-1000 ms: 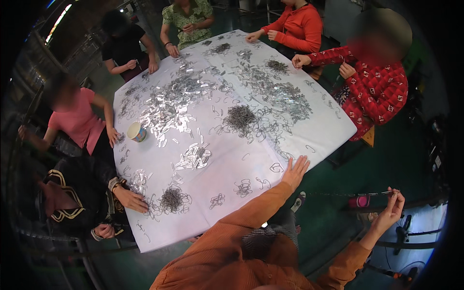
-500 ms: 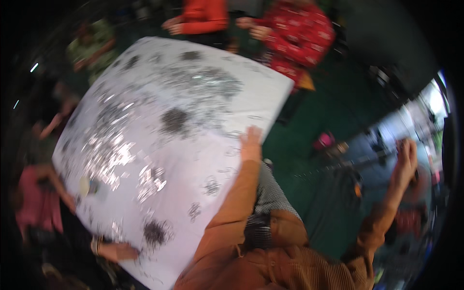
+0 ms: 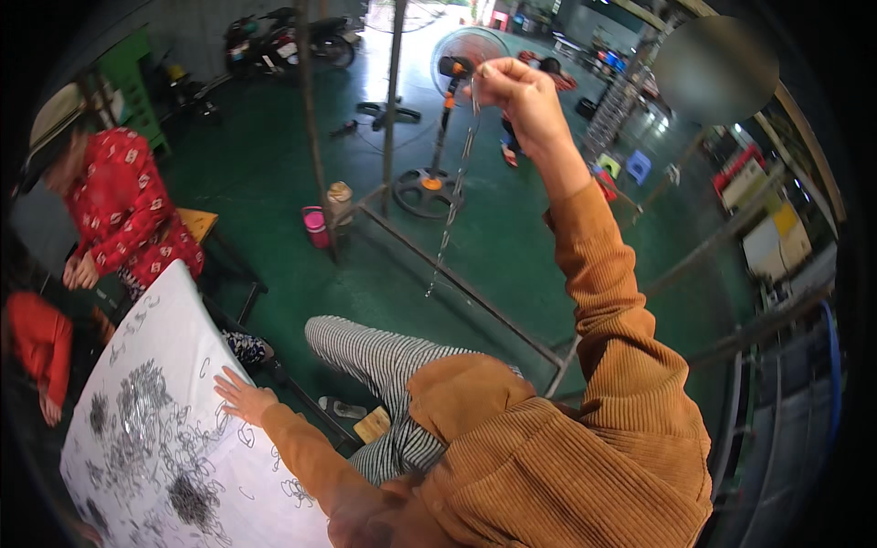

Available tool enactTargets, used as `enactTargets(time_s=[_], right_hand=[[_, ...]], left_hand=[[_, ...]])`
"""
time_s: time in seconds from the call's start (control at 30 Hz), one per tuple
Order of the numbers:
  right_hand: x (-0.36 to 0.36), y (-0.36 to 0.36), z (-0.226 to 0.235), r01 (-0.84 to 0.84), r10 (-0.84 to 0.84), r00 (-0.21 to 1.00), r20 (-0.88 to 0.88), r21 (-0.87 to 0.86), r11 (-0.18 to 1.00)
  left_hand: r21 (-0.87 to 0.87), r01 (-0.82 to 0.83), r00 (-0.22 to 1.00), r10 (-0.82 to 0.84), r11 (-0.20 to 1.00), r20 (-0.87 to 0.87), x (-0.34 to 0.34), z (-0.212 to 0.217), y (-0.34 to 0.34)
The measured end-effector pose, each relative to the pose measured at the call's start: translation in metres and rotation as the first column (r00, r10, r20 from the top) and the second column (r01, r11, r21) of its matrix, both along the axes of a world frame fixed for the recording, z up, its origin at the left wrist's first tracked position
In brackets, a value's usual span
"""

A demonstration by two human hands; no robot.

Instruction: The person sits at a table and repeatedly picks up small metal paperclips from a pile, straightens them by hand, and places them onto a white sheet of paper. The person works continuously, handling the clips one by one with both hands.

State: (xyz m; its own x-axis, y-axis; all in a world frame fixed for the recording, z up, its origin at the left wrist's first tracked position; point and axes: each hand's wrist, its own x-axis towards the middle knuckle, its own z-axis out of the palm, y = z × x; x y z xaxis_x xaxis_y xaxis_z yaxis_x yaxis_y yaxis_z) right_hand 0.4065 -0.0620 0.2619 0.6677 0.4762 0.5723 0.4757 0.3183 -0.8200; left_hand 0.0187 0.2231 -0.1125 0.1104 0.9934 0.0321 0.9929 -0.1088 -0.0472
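My right hand [image 3: 525, 102] is raised high, its fingers pinched on the top end of a thin metal chain [image 3: 447, 230]. The chain of small linked pieces hangs straight down in front of the green floor. Spread out with its fingers apart, my left hand [image 3: 245, 399] rests on the edge of the white table [image 3: 187, 333]. Around that hand lie a few loose dark wire rings. Farther across the tabletop are a dark heap of small metal parts [image 3: 193, 502] and a scatter of silvery links [image 3: 137, 402].
Beyond the chain stand a floor fan [image 3: 454, 68] and a rusty metal frame [image 3: 457, 283]. A pink bucket [image 3: 315, 226] sits by a post. At the table's far side works a person in a red patterned shirt [image 3: 123, 205], with another in orange-red [image 3: 41, 342]. Motorbikes [image 3: 292, 44] are parked behind.
My view has swung to the right, so the table now lies at the lower left. My raised right hand and its hanging chain show clearly; the left hand stays on the table edge.
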Motion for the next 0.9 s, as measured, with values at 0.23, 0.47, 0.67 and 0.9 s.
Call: enactTargets(time_s=[0.23, 0.47, 0.67, 0.9], right_hand=[[0.025, -0.076, 0.010, 0.241, -0.235, 0.966, -0.106, 0.046, 0.969], [0.062, -0.125, 0.053, 0.376, -0.376, 0.927, -0.021, 0.092, 0.922], [0.091, -0.181, 0.113, 0.481, -0.486, 0.873, -0.027, 0.198, 0.854], [0.104, -0.213, 0.171, 0.538, -0.538, 0.839, -0.085, 0.279, 0.796]], left_hand=[[-0.098, -0.022, 0.998, 0.028, 0.995, 0.054, 0.003, 0.028, -0.011], [-0.025, -0.026, 0.998, 0.027, 0.999, 0.055, 0.001, 0.017, -0.004], [-0.036, 0.001, 0.998, 0.001, 0.999, 0.060, 0.002, 0.016, -0.006], [-0.013, 0.002, 0.996, -0.001, 1.000, 0.093, 0.000, 0.005, -0.002]])
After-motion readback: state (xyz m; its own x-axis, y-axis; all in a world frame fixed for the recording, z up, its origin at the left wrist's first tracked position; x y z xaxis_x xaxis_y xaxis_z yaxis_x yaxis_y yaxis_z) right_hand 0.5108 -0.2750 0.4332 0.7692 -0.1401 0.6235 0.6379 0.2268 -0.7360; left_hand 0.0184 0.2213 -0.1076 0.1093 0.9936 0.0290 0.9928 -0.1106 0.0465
